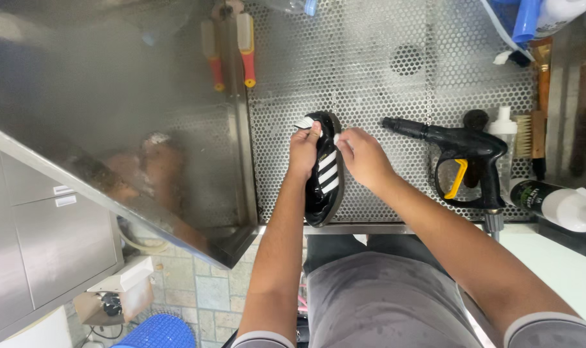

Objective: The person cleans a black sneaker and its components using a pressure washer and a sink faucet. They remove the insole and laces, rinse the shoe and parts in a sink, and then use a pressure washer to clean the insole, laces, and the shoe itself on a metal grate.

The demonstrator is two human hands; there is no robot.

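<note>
The perforated steel worktop spreads out beneath both hands, its round drain hole well beyond the fingers, up and to the right. To the left of the left fingers stands a slanted steel splash panel, shiny and reflecting the arms. Off to the right of the right fingers lies a black spray gun with a yellow trigger, its nozzle pointing back toward the fingers, near but apart. Past it, further right, a white-capped dark bottle lies on its side.

Now the centre of it — the black shoe with white stripes sits on its side on the worktop, near the front edge, right between the two hands. The left hand is wrapped over the shoe's upper part, fingers curled closed on it, thumb laid along the top. The right hand comes in from the other side, its fingers pinched together against the shoe's edge — on what looks like a bit of white lace, too small to tell for sure.

Far above the fingers, two red-and-yellow-handled brushes hang by the panel's edge.
</note>
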